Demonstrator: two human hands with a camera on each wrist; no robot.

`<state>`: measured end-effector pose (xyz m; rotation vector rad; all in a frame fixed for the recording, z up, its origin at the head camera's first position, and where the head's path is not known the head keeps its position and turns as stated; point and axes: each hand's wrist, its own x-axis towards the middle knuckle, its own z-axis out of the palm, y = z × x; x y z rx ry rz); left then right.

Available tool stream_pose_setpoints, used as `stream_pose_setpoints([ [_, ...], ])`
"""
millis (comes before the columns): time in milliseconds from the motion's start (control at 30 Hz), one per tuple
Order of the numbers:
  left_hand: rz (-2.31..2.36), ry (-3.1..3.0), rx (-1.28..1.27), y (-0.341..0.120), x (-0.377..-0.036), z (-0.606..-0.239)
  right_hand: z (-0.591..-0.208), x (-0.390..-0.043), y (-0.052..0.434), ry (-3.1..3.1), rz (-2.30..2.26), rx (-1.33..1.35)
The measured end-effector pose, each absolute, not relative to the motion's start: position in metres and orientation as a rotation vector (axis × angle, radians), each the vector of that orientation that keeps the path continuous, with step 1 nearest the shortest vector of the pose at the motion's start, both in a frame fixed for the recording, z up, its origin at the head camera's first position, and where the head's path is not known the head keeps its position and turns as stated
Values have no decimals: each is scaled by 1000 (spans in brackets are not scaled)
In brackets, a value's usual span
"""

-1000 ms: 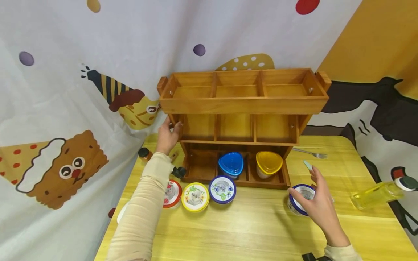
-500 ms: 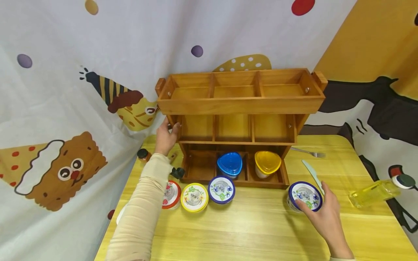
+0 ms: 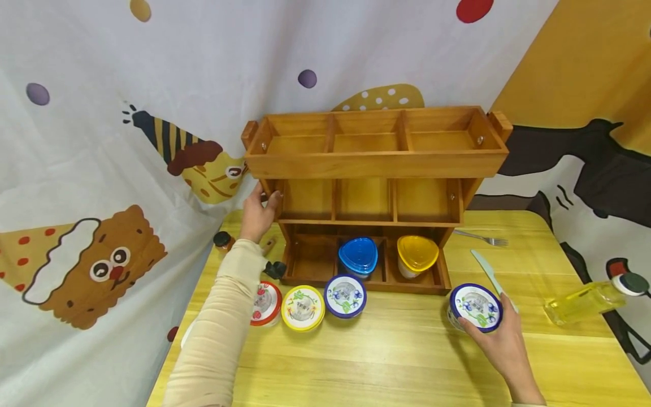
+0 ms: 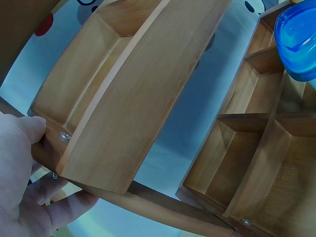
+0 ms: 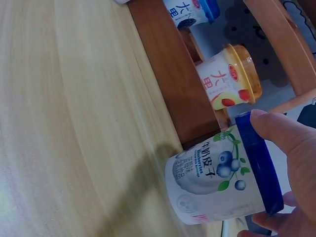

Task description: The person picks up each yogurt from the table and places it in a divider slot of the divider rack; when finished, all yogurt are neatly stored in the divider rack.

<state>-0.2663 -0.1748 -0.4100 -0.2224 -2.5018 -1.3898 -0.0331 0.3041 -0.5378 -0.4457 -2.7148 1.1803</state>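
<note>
My left hand grips the left side of a three-tier wooden organizer box at its middle tray. In the left wrist view the thumb lies on the tray's end wall, with the other fingers below it. At the right of the table, my right hand holds a blueberry yogurt tub around its blue-rimmed lid, thumb on the near side. The tub stands upright beside the box's right front corner. In the bottom tray sit a blue-lidded cup and a yellow-lidded cup.
Red-rimmed, yellow-rimmed and blue-rimmed tubs line the box's front. A pale green knife, a fork and a bottle of yellow liquid lie at right. A dark-capped jar is at left.
My right hand, held spread above the blueberry tub a second ago, has come down and closed around its lid. The left hand has kept its hold on the box.
</note>
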Motion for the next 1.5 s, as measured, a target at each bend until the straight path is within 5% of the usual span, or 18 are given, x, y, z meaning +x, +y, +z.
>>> stream_pose_setpoints([
  [833,-1382,-2528,-203,-175,-266,-411,-541,-30,297,-2675,1249,-488],
  [1200,-1395,-2513,-219,-177,-267,-410,-496,-22,277,-2681,1293,-470],
  [1500,-1378,-2514,-217,-176,-267,-410,-456,-29,237,-2643,1411,-211],
])
